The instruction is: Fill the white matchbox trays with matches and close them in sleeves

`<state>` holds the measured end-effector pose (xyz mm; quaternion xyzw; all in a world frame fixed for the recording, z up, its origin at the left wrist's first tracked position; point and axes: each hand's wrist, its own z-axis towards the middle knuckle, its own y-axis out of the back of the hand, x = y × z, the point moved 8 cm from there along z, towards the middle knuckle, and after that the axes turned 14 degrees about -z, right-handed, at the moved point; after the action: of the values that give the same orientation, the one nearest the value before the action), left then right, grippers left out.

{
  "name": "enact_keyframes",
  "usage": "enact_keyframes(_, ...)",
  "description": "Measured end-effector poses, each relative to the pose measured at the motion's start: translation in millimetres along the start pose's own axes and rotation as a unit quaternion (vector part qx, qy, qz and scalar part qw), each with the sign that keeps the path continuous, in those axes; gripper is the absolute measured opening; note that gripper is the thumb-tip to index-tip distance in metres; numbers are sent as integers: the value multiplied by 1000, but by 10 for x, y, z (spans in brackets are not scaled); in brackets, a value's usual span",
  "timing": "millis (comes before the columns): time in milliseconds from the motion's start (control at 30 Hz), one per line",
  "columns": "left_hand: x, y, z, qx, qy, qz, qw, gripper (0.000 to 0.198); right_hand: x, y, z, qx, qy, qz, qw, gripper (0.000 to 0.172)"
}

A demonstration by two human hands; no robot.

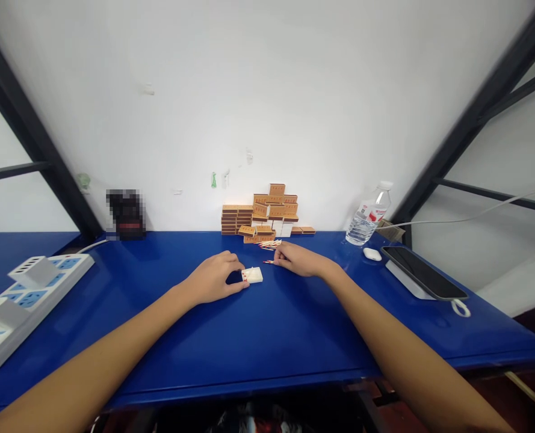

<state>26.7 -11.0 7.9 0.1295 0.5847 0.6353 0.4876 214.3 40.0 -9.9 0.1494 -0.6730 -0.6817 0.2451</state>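
Observation:
My left hand [216,276] rests on the blue table, thumb and fingers closed on the left end of a small white matchbox tray [255,275]. Some red-tipped matches show inside the tray near my fingers. To its right, my right hand [299,258] pinches one or more matches [268,261], red heads pointing left toward the tray; their exact number is unclear. Just beyond that hand lies a loose pile of matches [269,243], partly covered by my fingers. Behind the pile, brown matchboxes [276,210] are stacked against the wall, with some white ones low down.
A tilted water bottle [367,215], a white earphone case [372,254] and a phone [423,272] on a white support are at the right. At the left are a power strip [75,264] with chargers and a blurred dark object [127,215]. The table [231,355] ends near me.

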Motion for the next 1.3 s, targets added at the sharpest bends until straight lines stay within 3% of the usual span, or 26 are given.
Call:
enact_keyframes(233,2,-6,6,0,-4,4,1000,32,38,155,-75,-39,-4,0,999,17)
enact_keyframes(367,-1,-9,6,-5,-5,5,1000,31,348,250,-118,-71,34,5,997,16)
enact_keyframes(567,-46,-15,12,-5,-24,10,1000,27,815,91,-104,-42,69,-59,995,7)
enact_keyframes(767,-42,-2,14,-3,-15,4,1000,30,627,221,-141,-47,53,-17,997,12)
enact_keyframes(933,-35,7,7,-9,-14,-2,1000,30,383,91,-161,35,6,7,999,33)
enact_keyframes(1100,-35,1,10,-6,-9,-2,1000,29,444,-2,-131,69,28,74,994,10)
enact_keyframes(1300,-51,-23,12,1,-16,12,1000,29,653,286,-109,-89,68,23,993,8)
